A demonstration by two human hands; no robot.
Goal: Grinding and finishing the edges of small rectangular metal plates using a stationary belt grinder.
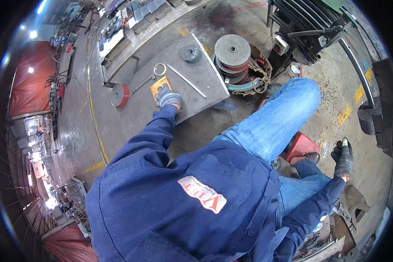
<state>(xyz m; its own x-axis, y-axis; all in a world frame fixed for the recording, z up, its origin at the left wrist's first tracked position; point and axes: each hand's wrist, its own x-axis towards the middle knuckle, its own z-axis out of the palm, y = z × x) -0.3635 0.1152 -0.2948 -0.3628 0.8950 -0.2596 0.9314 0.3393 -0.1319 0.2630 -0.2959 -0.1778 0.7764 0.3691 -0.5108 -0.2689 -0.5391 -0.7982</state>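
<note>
My left hand [167, 97], in a grey knitted glove, is on a yellow-orange rectangular pad [156, 88] at the near edge of a grey table [205, 65]. Its fingers bend over the pad; their undersides are hidden. Just beyond it lie a metal ring [160, 69], a narrow metal bar [142, 82] and a long silvery rod [186, 80]. A dark round disc [191, 54] rests farther back. Out at the right, my gloved right hand [344, 159] hangs above the floor, fingers partly apart, with nothing visible in it.
A red-edged reel [120, 95] sits by the table's left edge. Stacked grey discs [232, 50] stand beyond its right end, near a torn carton [263, 65]. Black machinery [310, 39] rises at the far right. Beneath my legs is a red object [299, 146].
</note>
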